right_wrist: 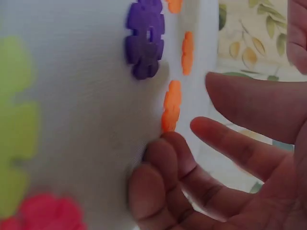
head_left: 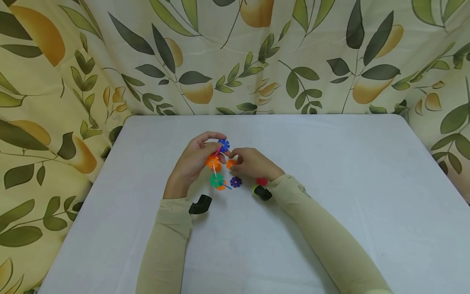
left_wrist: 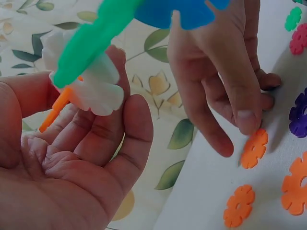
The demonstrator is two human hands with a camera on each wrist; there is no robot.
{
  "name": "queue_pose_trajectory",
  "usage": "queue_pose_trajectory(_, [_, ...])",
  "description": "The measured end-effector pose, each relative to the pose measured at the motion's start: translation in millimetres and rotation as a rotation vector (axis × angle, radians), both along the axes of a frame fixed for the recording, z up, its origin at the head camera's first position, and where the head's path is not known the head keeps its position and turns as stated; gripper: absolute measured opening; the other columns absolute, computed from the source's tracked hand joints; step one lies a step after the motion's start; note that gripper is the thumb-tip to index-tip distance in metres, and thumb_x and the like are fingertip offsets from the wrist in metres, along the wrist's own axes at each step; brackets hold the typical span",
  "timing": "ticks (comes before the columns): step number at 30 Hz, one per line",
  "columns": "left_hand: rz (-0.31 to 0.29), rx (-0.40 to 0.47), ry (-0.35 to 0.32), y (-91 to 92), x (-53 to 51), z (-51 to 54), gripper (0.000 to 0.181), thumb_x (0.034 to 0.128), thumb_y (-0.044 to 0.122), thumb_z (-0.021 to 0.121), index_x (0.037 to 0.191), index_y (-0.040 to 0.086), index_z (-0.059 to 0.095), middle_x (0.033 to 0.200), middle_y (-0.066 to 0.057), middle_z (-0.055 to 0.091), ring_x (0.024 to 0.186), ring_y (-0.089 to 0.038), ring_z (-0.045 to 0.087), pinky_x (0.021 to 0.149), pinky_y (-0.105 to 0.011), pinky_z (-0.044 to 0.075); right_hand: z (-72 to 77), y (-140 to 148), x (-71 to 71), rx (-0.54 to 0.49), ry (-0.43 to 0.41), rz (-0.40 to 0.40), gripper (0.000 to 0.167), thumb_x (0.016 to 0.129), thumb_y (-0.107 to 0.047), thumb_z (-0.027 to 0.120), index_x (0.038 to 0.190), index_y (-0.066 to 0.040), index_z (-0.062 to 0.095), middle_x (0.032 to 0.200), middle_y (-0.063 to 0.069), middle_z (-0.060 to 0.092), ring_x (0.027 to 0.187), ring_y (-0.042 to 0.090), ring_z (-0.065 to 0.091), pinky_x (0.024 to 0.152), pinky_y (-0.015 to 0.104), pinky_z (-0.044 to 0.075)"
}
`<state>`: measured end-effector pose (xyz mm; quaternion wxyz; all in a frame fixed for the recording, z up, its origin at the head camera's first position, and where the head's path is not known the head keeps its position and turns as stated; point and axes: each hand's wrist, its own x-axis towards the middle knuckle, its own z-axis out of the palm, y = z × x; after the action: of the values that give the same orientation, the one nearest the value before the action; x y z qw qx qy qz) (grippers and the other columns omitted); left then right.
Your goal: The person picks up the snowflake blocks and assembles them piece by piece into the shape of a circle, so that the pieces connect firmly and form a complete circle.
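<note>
Blue disc [left_wrist: 192,12], its top beyond left wrist view.

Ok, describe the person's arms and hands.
The left hand and right hand are bare, no gloves or rings showing. The left sleeve and right sleeve are long, pale yellow-green and creased, the right with a small dark mark near its cuff. A black piece shows beside the left cuff, another black piece beside the right.
</note>
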<state>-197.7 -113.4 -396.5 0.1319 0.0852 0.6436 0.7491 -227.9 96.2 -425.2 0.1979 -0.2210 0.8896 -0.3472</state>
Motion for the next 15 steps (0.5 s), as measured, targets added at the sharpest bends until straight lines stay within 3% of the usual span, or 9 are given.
queue_pose_trajectory(4, [-0.006, 0.017, -0.006, 0.5, 0.4, -0.7, 0.032, 0.1089, 0.005, 0.053, 0.137, -0.009, 0.060, 0.086, -0.011, 0.075, 0.071, -0.017, 0.072, 0.076, -0.025, 0.058, 0.4, -8, -3.0, 0.057, 0.013, 0.011, 0.033, 0.095, -0.008, 0.074, 0.127, -0.007, 0.069, 0.095, 0.009, 0.065, 0.087, 0.026, 0.057, 0.074, 0.035, 0.049])
queue_pose_trajectory(9, [0.002, 0.009, -0.026, 1.7, 1.4, 0.3, 0.028, 0.1105, 0.007, 0.055, 0.130, -0.012, 0.062, 0.097, -0.019, 0.077, 0.076, -0.017, 0.076, 0.088, -0.029, 0.060, 0.9, -13, -4.2, 0.148, 0.064, 0.037, 0.035, 0.096, -0.006, 0.073, 0.128, 0.001, 0.061, 0.104, 0.013, 0.059, 0.096, 0.029, 0.054, 0.081, 0.036, 0.048])
queue_pose_trajectory(15, [-0.015, -0.017, -0.058, 3.9, 0.8, 0.6, 0.014, 0.1112, 0.008, 0.057, 0.113, -0.005, 0.063, 0.098, -0.017, 0.079, 0.078, -0.017, 0.077, 0.085, -0.027, 0.060, -3.4, -5, -1.2, 0.080, 0.069, -0.009, 0.027, 0.096, -0.005, 0.076, 0.113, 0.000, 0.056, 0.100, 0.014, 0.061, 0.089, 0.029, 0.057, 0.081, 0.037, 0.049])
